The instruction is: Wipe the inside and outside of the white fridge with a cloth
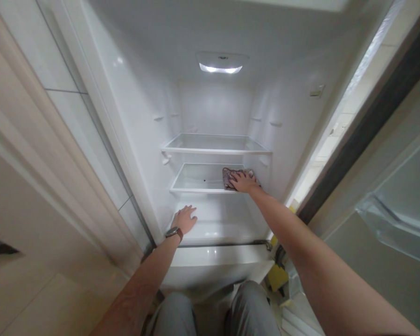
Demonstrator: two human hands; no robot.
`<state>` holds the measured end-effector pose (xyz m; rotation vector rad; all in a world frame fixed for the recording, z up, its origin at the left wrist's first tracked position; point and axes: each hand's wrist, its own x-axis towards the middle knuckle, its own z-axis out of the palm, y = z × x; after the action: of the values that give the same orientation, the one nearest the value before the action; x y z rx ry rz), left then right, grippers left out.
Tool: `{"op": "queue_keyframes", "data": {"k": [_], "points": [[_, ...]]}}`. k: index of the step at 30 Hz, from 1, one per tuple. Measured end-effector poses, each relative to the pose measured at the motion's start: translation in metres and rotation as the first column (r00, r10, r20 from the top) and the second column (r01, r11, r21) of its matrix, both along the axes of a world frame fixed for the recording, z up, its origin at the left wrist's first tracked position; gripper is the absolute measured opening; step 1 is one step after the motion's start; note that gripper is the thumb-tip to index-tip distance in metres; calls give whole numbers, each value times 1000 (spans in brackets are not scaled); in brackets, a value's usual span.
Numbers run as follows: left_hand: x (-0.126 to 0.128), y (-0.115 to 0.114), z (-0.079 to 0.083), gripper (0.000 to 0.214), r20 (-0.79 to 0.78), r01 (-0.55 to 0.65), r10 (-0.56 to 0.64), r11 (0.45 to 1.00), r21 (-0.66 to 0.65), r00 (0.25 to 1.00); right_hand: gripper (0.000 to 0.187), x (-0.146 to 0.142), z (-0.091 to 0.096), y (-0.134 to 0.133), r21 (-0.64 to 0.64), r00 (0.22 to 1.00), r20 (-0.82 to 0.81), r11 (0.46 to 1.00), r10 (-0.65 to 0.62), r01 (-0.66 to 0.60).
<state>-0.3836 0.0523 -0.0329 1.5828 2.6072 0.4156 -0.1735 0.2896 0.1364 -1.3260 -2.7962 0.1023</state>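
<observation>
Inside an opened fridge (133,126), my right hand (244,181) lies flat with fingers spread on a folded brown patterned cloth (227,177). The cloth rests at the right end of the lower glass shelf (192,179), and my palm presses on it from above. Lower and to the left, my left hand (185,219) is open, its fingers stretched out, holding nothing. It is near the left wall at the fridge's bottom compartment; whether it touches the surface I cannot tell. A small dark speck (205,180) shows on the lower shelf, left of the cloth.
Another glass shelf (213,142) sits above the lower one. A lit lamp (221,69) is in the ceiling. The fridge door (381,186) stands open at the right, with a clear door bin (399,224). A white drawer front (217,255) lies before my knees.
</observation>
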Motion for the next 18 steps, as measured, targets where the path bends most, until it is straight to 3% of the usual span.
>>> {"op": "queue_keyframes", "data": {"k": [7, 18], "points": [[-2, 3, -7, 55, 10, 3, -3, 999, 36, 1000, 67, -16, 0, -15, 11, 999, 15, 999, -51, 51], [1, 2, -6, 50, -7, 20, -20, 999, 48, 1000, 73, -117, 0, -103, -44, 987, -5, 986, 158, -158]]}}
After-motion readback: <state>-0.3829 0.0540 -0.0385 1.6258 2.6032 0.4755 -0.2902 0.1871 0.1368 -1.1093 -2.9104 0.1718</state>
